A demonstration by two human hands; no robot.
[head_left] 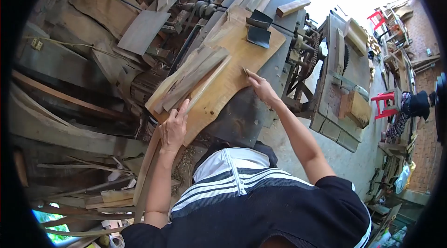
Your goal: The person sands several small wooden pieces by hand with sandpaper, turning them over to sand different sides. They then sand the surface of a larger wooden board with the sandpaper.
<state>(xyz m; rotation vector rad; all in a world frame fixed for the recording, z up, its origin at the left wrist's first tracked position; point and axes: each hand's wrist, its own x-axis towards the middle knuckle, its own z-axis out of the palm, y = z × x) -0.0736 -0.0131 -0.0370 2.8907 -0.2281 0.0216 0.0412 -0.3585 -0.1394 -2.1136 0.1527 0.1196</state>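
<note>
My left hand [173, 129] is at the near end of a stack of rough wooden strips [198, 73], its fingers bent around the end of a pale strip [212, 79] with one finger lying along it. Those strips rest on a wide yellowish board [242, 57] with a wavy edge. My right hand [263, 90] is closed in a pinch over the board's right edge. Out of its fingertips pokes a short, thin brown stick [245, 71], too small to name exactly. Two dark curved pieces [259, 36] lie at the board's far end.
Under the board is a grey machine table [274, 68]. To the right stands a saw table [333, 94] with a toothed blade and a wood block [357, 108]. A person in a dark hat [416, 104] is at far right, near red stools [384, 103]. Lumber crowds the left.
</note>
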